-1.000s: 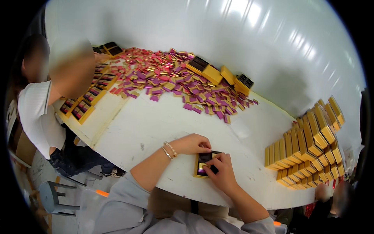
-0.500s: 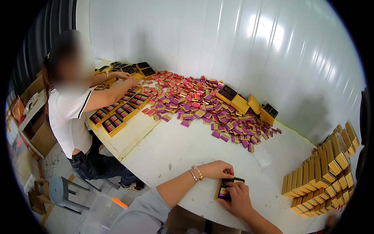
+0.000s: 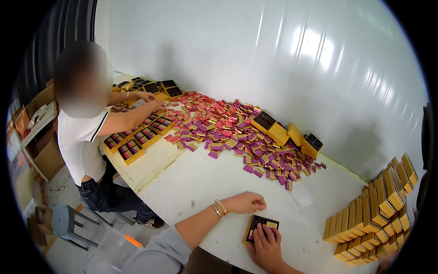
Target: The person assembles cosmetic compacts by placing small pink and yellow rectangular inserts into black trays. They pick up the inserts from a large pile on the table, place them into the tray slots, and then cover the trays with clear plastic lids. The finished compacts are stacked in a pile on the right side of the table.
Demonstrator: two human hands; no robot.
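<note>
A small yellow box [image 3: 247, 234] with a dark divided insert lies on the white table in front of me. Wrapped purple and gold pieces [image 3: 250, 236] show in some of its compartments. My right hand [image 3: 267, 250] rests over its near right part, fingers bent down onto the contents and thumb by the near edge, gripping it. Beyond the box's far left corner, my left hand [image 3: 245, 202] hovers apart from it with its fingers curled in. Whether anything is inside those fingers is hidden.
A long heap of pink, purple and gold wrapped pieces [image 3: 228, 130] runs along the wall, with several boxes [image 3: 278, 134] on it. Stacked yellow boxes [image 3: 365, 210] stand at right. At left, another person [image 3: 80, 137] works beside filled boxes [image 3: 131, 150]. A grey stool [image 3: 61, 221] stands below.
My left hand has come away from the box's far edge, moving up and left. My right hand stays on the box, its fingers shifted slightly. The view has moved a little.
</note>
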